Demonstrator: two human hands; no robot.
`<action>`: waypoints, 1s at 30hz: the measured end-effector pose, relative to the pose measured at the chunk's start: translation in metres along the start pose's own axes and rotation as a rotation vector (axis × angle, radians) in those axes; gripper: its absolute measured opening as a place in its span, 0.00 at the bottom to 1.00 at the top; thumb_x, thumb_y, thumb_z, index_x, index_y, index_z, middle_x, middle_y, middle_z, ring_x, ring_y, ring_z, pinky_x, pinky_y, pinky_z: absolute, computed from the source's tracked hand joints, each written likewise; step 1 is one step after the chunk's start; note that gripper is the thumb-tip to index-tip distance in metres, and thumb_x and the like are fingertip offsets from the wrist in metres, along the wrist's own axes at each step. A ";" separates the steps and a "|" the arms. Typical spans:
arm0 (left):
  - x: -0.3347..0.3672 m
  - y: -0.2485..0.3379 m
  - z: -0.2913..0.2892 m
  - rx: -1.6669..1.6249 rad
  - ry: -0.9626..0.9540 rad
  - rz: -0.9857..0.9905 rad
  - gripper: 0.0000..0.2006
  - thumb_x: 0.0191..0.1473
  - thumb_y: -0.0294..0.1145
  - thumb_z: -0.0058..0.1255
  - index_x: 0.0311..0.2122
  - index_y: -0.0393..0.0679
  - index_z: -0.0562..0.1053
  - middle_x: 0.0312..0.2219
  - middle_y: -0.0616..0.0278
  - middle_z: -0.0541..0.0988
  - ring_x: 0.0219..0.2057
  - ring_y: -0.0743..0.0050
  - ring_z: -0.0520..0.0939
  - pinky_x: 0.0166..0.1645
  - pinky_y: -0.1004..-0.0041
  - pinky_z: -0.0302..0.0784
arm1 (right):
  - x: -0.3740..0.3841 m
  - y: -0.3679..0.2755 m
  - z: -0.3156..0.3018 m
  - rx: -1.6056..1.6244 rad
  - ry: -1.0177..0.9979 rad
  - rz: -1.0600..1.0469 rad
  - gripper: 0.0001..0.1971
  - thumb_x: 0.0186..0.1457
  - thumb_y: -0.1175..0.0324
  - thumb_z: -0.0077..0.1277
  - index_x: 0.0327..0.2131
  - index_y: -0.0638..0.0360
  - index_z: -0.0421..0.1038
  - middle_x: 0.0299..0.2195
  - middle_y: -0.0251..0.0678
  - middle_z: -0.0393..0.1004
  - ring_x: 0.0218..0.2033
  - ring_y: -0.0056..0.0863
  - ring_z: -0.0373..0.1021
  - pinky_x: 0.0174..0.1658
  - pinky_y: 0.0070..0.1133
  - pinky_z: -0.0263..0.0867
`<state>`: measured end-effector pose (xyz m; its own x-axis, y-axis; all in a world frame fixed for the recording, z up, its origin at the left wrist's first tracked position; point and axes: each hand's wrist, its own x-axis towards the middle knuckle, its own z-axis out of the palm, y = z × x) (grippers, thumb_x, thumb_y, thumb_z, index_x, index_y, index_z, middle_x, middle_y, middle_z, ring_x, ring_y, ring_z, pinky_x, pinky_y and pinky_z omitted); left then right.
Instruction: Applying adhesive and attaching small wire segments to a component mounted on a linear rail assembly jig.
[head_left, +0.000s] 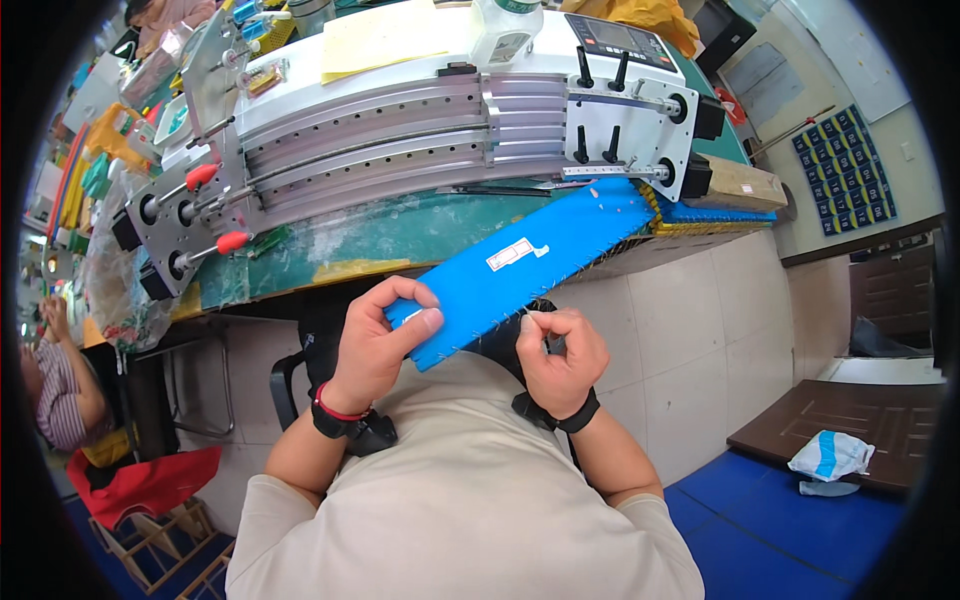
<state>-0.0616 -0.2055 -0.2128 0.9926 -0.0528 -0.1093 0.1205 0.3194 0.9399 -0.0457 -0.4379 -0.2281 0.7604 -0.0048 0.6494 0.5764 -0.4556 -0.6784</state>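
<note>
A long flat blue panel [540,245] slants from the table edge down toward my body. Short thin wire-like or thread-like ends stick out along its edges, and a white label and a small white hook-shaped mark lie on its face. My left hand [385,335] grips the near left end, thumb on top and fingers curled at the far side. At the panel's right edge my right hand [562,358] is closed in a pinch, close to the protruding ends. What sits between its fingertips is too small to make out.
A machine with metal rails [370,150], red-tipped knobs and black levers stands on the green table [340,240]. Beyond the panel's far end lie more blue pieces and a cardboard box [740,185]. Another person [70,390] sits at the left, near a red cloth-covered stool [140,485].
</note>
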 end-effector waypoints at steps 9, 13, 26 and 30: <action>0.002 0.000 0.003 -0.010 -0.004 -0.006 0.07 0.60 0.25 0.64 0.43 0.41 0.78 0.36 0.70 0.79 0.35 0.87 0.77 0.40 0.82 0.73 | 0.004 0.000 -0.001 0.005 -0.005 0.046 0.07 0.51 0.81 0.64 0.30 0.59 0.77 0.23 0.34 0.77 0.21 0.23 0.69 0.26 0.20 0.65; -0.001 0.000 0.002 0.032 0.004 -0.026 0.08 0.60 0.25 0.64 0.43 0.40 0.78 0.36 0.70 0.79 0.35 0.87 0.77 0.40 0.81 0.73 | 0.003 0.000 -0.004 -0.045 -0.048 0.036 0.06 0.51 0.81 0.64 0.30 0.59 0.77 0.23 0.34 0.77 0.20 0.23 0.68 0.25 0.21 0.64; 0.002 -0.005 0.004 -0.141 0.010 -0.083 0.09 0.60 0.23 0.64 0.45 0.41 0.78 0.37 0.68 0.80 0.36 0.85 0.79 0.41 0.80 0.76 | 0.001 0.001 -0.001 -0.081 -0.093 0.018 0.07 0.48 0.81 0.63 0.28 0.59 0.74 0.20 0.32 0.74 0.18 0.27 0.72 0.22 0.24 0.65; 0.003 -0.005 0.004 -0.186 0.000 -0.097 0.10 0.60 0.23 0.65 0.45 0.41 0.78 0.38 0.68 0.80 0.36 0.85 0.80 0.42 0.80 0.77 | -0.004 0.005 -0.002 -0.123 -0.119 -0.005 0.07 0.48 0.81 0.62 0.27 0.58 0.73 0.20 0.32 0.74 0.18 0.29 0.72 0.22 0.25 0.65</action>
<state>-0.0590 -0.2111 -0.2161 0.9763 -0.0920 -0.1961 0.2159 0.4821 0.8491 -0.0463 -0.4418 -0.2334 0.7922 0.1001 0.6020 0.5446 -0.5612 -0.6233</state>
